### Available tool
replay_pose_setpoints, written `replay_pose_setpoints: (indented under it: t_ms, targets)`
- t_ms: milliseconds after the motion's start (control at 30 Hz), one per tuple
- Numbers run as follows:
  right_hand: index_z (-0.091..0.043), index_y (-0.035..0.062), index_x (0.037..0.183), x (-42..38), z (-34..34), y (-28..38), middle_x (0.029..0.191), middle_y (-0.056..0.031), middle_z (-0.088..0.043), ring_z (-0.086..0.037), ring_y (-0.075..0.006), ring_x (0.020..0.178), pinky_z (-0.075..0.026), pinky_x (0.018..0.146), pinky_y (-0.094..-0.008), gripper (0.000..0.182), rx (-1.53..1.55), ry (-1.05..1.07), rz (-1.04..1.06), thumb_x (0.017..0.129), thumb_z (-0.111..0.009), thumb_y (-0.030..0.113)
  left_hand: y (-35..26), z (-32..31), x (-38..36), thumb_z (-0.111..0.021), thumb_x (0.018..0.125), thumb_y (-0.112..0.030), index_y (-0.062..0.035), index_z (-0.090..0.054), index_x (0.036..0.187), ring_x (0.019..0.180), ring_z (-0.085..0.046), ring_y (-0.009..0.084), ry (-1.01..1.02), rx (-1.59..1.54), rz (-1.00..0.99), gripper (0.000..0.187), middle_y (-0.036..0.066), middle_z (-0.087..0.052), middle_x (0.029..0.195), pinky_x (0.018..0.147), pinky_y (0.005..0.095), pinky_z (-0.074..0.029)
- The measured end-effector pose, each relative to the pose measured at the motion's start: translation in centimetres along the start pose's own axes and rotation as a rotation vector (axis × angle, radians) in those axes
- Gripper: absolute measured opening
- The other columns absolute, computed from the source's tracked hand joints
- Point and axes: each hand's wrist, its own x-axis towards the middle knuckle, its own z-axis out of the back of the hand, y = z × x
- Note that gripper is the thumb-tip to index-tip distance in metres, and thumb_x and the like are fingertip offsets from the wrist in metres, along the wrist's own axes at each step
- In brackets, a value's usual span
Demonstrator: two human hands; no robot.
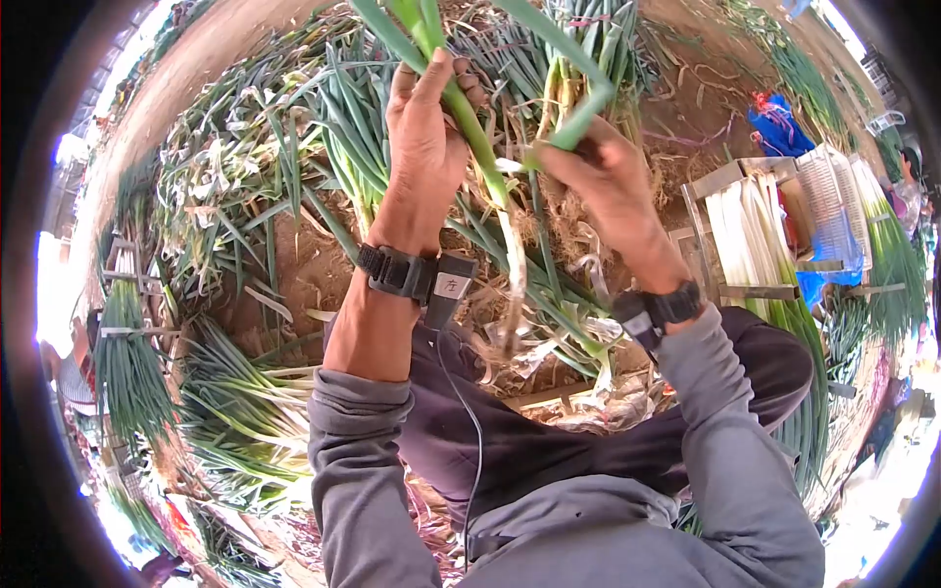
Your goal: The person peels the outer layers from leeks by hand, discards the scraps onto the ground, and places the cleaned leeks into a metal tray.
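My left hand (428, 122) is closed around a long green onion (480, 147), thumb along the stalk. Its green top runs up past the frame edge, and its pale, dirty root end hangs down in front of my lap. My right hand (603, 186) is pinched on a bent green onion leaf (586, 110) just right of the stalk, beside a pale torn strip. Some of the right fingers are blurred. Behind my hands lie bundles of untrimmed green onions (345, 122), and another tied bunch (588, 54) with yellowish stems stands farther back.
A wooden frame (760, 291) on the right holds green onions with white stems (740, 220). Near it are a white basket (833, 196) and a blue bag (781, 125). Loose leaves (221, 186) cover the left ground. Laid-out onions (250, 402) and a tied bundle (132, 358) lie lower left.
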Motion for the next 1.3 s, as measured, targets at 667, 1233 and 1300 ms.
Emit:
replay_pose_setpoints:
  t_ms: [667, 1233, 1300]
  targets:
    - [-0.066, 0.0026, 0.11, -0.2, -3.7, -2.4, 0.102, -0.0135, -0.065, -0.067, -0.0304, 0.09, -0.053, 0.076, -0.0395, 0.026, -0.632, -0.13, 0.308, 0.091, -0.07, 0.02, 0.7, -0.6, -0.1, -0.046, 0.106, -0.039, -0.0065, -0.036, 0.148, 0.089, -0.057, 0.0152, -0.061, 0.152, -0.072, 0.054, 0.007, -0.061, 0.101, 0.079, 0.0326, -0.048]
    - [-0.067, -0.003, 0.097, 1.6, -2.2, -2.4, 0.08, -0.0078, -0.066, -0.056, -0.0103, 0.071, -0.049, 0.066, -0.0295, 0.024, -0.24, 0.101, -0.172, 0.092, -0.073, 0.019, 0.2, 0.3, -0.7, -0.066, 0.098, -0.019, -0.0036, -0.062, 0.121, 0.091, -0.064, 0.0156, 0.121, -0.069, 0.068, 0.028, 0.006, -0.067, 0.101, 0.083, 0.0318, -0.055]
    - [-0.067, -0.0032, 0.097, 1.1, -2.5, -1.7, 0.078, -0.0073, -0.065, -0.056, -0.0102, 0.071, -0.049, 0.066, -0.0296, 0.025, -0.282, 0.107, -0.11, 0.093, -0.071, 0.021, 0.0, 0.4, -0.8, -0.065, 0.099, -0.017, -0.0039, -0.063, 0.118, 0.092, -0.065, 0.0177, 0.131, -0.091, 0.088, 0.024, 0.008, -0.067, 0.102, 0.084, 0.0354, -0.056]
